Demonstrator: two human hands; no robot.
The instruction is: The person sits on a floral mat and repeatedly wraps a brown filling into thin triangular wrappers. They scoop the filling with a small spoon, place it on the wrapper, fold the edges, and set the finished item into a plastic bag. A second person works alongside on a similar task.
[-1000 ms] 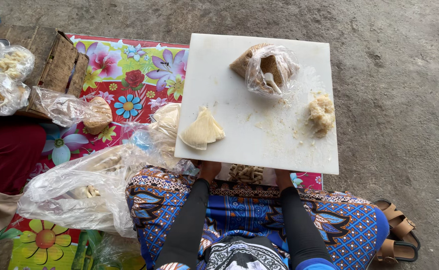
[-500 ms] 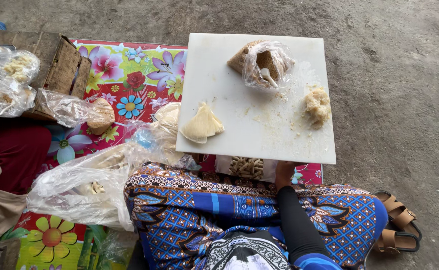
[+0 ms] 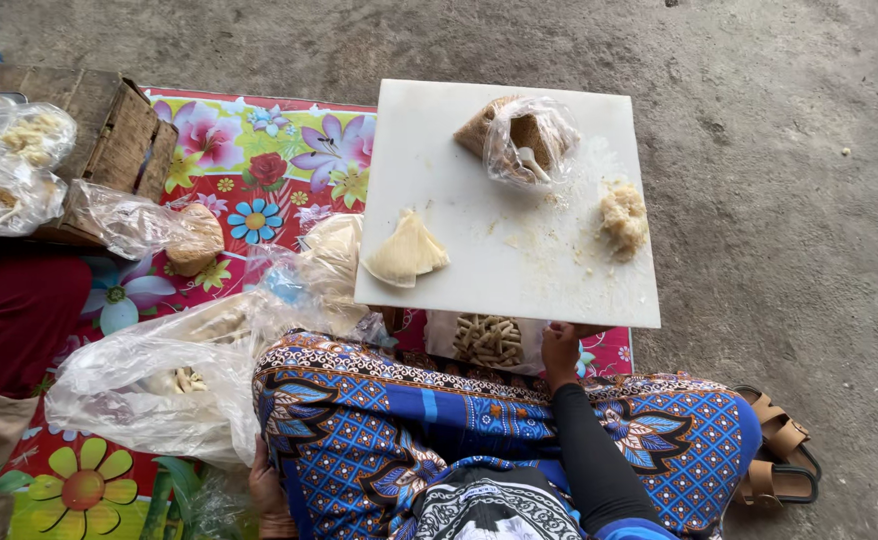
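Head cam, looking straight down on a seated person, patterned blue wrap over lap.

R hand (image 3: 562, 348) sits at near edge of white board (image 3: 479, 190), fingers curled up under/against the edge; looks like it grips the board, but fingertips are hidden beneath it, so exact hold unclear. Black sleeve runs back from wrist.

L hand (image 3: 271, 495) low at bottom of frame, by the left hip, only partly showing past the wrap. It lies against the big clear plastic bag (image 3: 149, 385). Can't tell if fingers are clamped on anything or just resting, since most of hand is covered.

On board: folded pale wrappers (image 3: 407, 252) at the near-left part, w/ a stack of the same kind overhanging the board's left edge. Small clear bag of brown filling (image 3: 521, 140) at far side, a white spoon-like bit inside, hard to make out. Crumbly pale lump (image 3: 623, 215) towards right edge. Loose crumbs scattered between.

Under board's near edge: packet of small rolled pieces (image 3: 489, 340), mostly cut off by the board.

Flowered mat (image 3: 249, 170) on left, concrete floor around it. Wooden crate (image 3: 109, 130) far left, w/ plastic bags of pale stuff beside it, contents blurred by film. Brown sandals (image 3: 779, 450) at right, by the knee.
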